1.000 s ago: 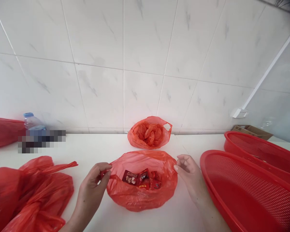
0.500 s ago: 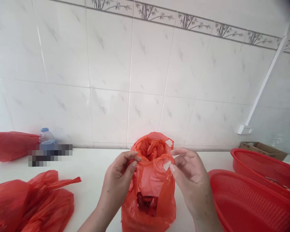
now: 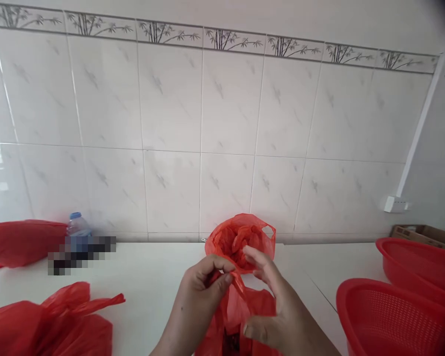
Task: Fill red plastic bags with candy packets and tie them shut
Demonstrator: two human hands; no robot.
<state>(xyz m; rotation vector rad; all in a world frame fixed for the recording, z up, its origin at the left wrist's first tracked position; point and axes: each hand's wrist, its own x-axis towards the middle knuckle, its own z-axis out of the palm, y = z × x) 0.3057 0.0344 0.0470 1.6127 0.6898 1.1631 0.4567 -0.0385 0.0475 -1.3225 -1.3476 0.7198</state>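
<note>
A thin red plastic bag (image 3: 257, 301) stands upright on the white table in front of me, with dark reddish pieces (image 3: 232, 341) showing low inside it. My left hand (image 3: 207, 291) pinches the top edge of this bag between thumb and fingers. Just to its right, my right hand (image 3: 278, 306) has thumb and fingers spread apart around the bag's right side, holding nothing that I can see. Directly behind stands another red bag (image 3: 217, 242), its mouth wide and crumpled red plastic bags (image 3: 241, 237) inside it.
Knotted red bags (image 3: 74, 316) lie at the left. Behind them are another red bag (image 3: 25, 242) and a clear bottle (image 3: 76, 230) with a blue cap, beside a blurred patch. Red plastic baskets (image 3: 359, 291) and a cardboard box (image 3: 426, 235) stand at the right. A tiled wall (image 3: 226, 118) closes the back.
My right hand has let go of the bag's right handle and spread its fingers. The front bag's top is now drawn lower, apart from the bag behind. My view has tilted up slightly.
</note>
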